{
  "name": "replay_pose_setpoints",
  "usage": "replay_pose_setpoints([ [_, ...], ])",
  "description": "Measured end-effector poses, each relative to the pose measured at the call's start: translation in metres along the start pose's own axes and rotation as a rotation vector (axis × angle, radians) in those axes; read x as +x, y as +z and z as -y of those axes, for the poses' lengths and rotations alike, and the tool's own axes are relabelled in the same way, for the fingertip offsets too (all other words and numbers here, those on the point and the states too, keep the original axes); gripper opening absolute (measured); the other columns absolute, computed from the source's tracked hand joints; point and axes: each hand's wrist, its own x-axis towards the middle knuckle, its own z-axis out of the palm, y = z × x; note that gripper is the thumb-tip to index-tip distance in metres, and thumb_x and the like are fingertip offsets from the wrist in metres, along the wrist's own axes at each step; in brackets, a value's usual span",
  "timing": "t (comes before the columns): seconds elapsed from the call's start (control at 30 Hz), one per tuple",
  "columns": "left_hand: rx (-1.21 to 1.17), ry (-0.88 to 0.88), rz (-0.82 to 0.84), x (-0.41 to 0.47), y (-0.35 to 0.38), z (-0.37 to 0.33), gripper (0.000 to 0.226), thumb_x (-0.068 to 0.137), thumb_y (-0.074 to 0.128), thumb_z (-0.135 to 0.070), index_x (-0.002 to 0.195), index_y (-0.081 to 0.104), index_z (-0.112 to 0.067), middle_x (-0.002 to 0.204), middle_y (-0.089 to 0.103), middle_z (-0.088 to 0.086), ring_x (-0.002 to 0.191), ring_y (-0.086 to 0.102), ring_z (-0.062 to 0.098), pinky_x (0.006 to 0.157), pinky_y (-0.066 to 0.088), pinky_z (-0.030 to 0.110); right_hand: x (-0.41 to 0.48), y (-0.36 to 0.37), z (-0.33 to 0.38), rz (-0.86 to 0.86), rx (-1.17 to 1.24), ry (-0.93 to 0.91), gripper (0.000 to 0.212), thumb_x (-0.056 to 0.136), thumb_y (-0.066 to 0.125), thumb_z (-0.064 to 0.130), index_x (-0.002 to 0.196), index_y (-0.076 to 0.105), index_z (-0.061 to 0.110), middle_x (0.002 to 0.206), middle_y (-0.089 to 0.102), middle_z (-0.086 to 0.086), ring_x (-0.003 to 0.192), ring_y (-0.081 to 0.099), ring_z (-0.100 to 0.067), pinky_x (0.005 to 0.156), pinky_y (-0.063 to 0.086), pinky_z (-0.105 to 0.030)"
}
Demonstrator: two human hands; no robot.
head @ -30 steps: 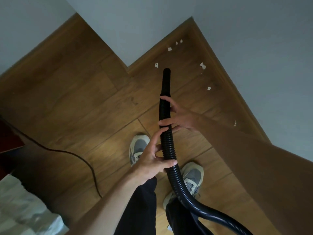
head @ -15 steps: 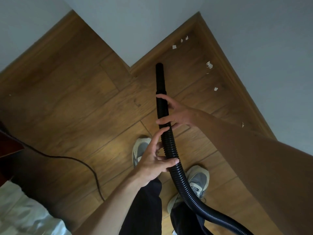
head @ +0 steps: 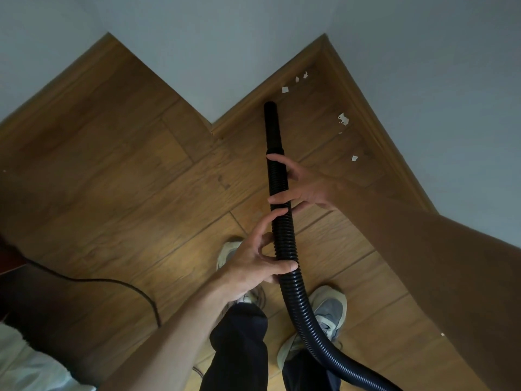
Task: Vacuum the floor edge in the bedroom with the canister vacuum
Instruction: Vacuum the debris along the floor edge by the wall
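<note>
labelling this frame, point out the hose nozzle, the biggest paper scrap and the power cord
hose nozzle (head: 271, 124), head view, smooth rigid tube
biggest paper scrap (head: 343, 119), head view, its middle
power cord (head: 132, 287), head view, curved stretch on the floor

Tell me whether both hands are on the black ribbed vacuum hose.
Yes: the left hand and right hand both grip the black ribbed vacuum hose.

Bedroom corner — the bystanders
Grey shoes (head: 329, 311) on the planks, white bedding (head: 25, 365) at lower left — pale walls (head: 253, 38) above.
</note>
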Motion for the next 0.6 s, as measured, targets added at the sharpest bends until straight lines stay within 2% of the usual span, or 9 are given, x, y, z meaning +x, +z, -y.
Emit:
replay_pose_setpoints([
  [0.13, -0.005, -0.003, 0.03, 0.007, -0.006, -0.01, 0.094, 0.079, 0.075, 0.011, 0.133, 0.044, -0.06, 0.136, 0.054, 0.006, 0.094, 0.071, 0.022, 0.083, 0.056, 0.064, 0.003, -0.004, 0.003, -0.053, 0.037, -0.022, 0.096, 0.077, 0.083, 0.005, 0.147, 0.034, 0.048, 0.124, 0.05, 0.01, 0.109, 0.064, -0.016, 0.076, 0.062, -0.039],
  [0.27, 0.036, 0.005, 0.072, 0.014, -0.01, -0.017, 0.104, 0.072, 0.08, 0.013, 0.136, 0.041, -0.06, 0.141, 0.048, 0.008, 0.083, 0.071, 0.017, 0.075, 0.06, 0.05, 0.005, -0.009, 0.004, -0.098, 0.076, -0.034, 0.094, 0.075, 0.084, 0.007, 0.145, 0.037, 0.05, 0.127, 0.051, 0.007, 0.109, 0.064, -0.016, 0.072, 0.062, -0.036],
  [0.5, 0.07, -0.008, 0.087, 0.019, -0.011, -0.023, 0.106, 0.069, 0.082, 0.012, 0.136, 0.041, -0.06, 0.143, 0.045, 0.008, 0.087, 0.071, 0.021, 0.08, 0.06, 0.052, 0.007, -0.013, 0.002, -0.127, 0.108, -0.045, 0.093, 0.076, 0.084, 0.007, 0.144, 0.038, 0.049, 0.125, 0.05, 0.008, 0.11, 0.062, -0.014, 0.075, 0.062, -0.04],
  [0.6, 0.101, -0.004, 0.084, 0.022, -0.008, -0.026, 0.106, 0.07, 0.082, 0.012, 0.136, 0.04, -0.06, 0.143, 0.045, 0.007, 0.09, 0.071, 0.021, 0.081, 0.061, 0.048, 0.005, -0.016, 0.0, -0.148, 0.117, -0.05, 0.093, 0.077, 0.083, 0.006, 0.145, 0.037, 0.05, 0.126, 0.049, 0.008, 0.111, 0.06, -0.013, 0.075, 0.062, -0.039],
])
